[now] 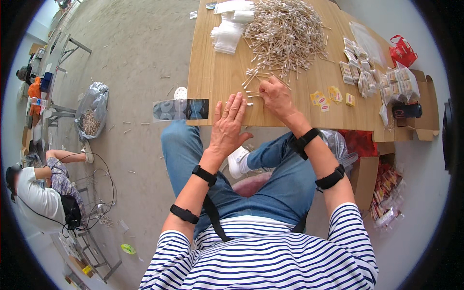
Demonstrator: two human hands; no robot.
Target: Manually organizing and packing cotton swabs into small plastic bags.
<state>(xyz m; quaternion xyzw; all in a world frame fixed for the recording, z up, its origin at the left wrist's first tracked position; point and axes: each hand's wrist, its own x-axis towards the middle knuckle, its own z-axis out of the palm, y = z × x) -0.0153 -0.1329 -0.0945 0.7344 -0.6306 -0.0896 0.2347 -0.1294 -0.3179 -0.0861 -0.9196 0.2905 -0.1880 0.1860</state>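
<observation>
A big heap of cotton swabs point(285, 36) with white tips and pale sticks covers the far middle of the wooden table. My left hand point(229, 123) lies flat near the table's front edge, fingers stretched out and holding nothing. To its right, my right hand point(276, 98) is closed at the near end of the heap. A few swab ends point(252, 92) stick out from its fingers toward the left hand. The fingertips are partly hidden, so I cannot tell how many swabs they hold. One swab tip point(249, 104) shows between the two hands.
Clear plastic bags point(226, 36) lie left of the heap. Small yellow-and-white cards point(321, 100) and packed swab bundles point(355, 67) sit at the right. A dark transparent sheet point(180, 110) overhangs the left edge. A person point(41, 198) sits far left, near a bag of swabs point(91, 121).
</observation>
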